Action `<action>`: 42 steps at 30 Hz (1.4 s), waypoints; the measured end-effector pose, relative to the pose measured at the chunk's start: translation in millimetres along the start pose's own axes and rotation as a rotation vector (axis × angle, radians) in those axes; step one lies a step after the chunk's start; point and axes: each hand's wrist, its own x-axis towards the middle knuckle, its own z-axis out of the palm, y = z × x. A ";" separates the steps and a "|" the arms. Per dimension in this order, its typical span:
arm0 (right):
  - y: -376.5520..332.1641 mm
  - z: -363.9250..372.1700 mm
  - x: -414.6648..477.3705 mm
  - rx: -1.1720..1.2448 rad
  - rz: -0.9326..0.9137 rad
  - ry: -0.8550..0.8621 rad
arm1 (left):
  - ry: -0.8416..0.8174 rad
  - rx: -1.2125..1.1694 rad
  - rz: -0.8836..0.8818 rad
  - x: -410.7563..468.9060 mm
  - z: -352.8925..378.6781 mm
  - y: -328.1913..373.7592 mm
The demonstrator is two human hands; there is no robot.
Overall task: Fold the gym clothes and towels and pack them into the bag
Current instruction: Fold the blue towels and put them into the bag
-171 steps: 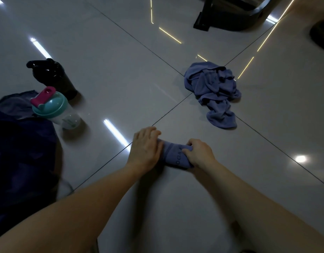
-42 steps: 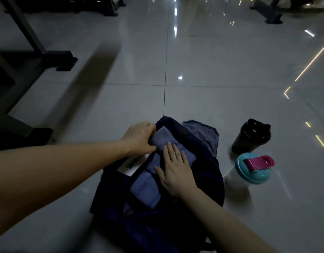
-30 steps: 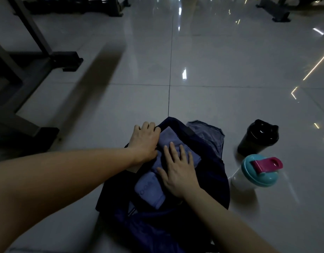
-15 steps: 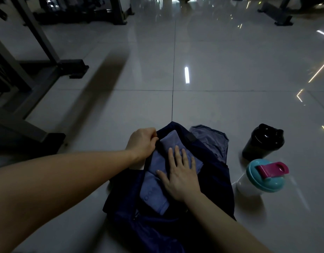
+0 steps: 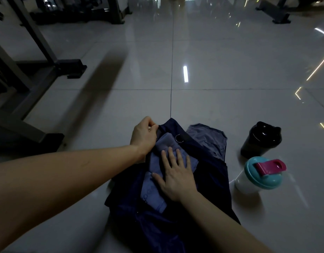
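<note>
A dark navy bag (image 5: 208,179) lies open on the tiled floor in front of me. Inside it sits a folded blue-grey cloth (image 5: 153,190) with small lettering near its lower end. My right hand (image 5: 175,174) lies flat on that cloth with straight fingers, pressing it down. My left hand (image 5: 143,136) pinches the bag's far-left rim and holds it up. A grey-blue flap or garment (image 5: 208,139) pokes out at the bag's far right edge.
A black shaker bottle (image 5: 260,139) and a clear shaker with a teal lid and pink cap (image 5: 261,174) stand right of the bag. Dark gym equipment frames (image 5: 29,75) occupy the left; another base (image 5: 274,11) sits far right.
My left hand moved from the cloth to the bag's rim and pinched it. The cloth sank a little deeper. The right hand stays flat on it. Earlier the cloth was being folded on the floor.
</note>
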 end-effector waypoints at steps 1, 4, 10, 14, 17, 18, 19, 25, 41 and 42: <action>-1.4 -0.2 1.7 -0.006 -0.003 -0.007 | 0.000 0.011 0.043 -1.5 -0.9 3.9; -2.0 -2.9 12.5 0.006 0.022 -0.028 | -0.004 0.035 0.146 -4.0 -4.8 13.4; -0.5 -8.5 28.7 0.019 0.073 -0.071 | -0.150 0.136 0.148 -8.7 -5.2 -9.5; -16.1 -4.5 12.5 0.010 0.090 -0.005 | -0.069 0.273 0.112 5.8 -13.6 -10.3; -23.3 1.6 7.4 -0.009 0.100 -0.024 | -0.123 0.149 0.039 7.6 -16.6 -7.1; -20.8 1.2 10.3 -0.009 0.108 -0.029 | -0.135 0.123 0.027 6.7 -16.9 -6.8; -16.7 0.8 14.7 -0.014 0.118 -0.033 | -0.143 0.110 0.022 6.0 -17.3 -7.2; -7.7 -5.3 33.1 -0.070 0.153 -0.006 | -0.178 0.083 0.028 7.5 -24.9 -12.3; 11.4 -8.8 -15.7 0.113 0.131 -0.131 | -0.432 0.231 0.039 6.4 -8.4 -18.9; 16.4 -12.7 -12.2 0.146 0.123 -0.123 | -0.460 0.246 0.043 5.0 -6.7 -18.7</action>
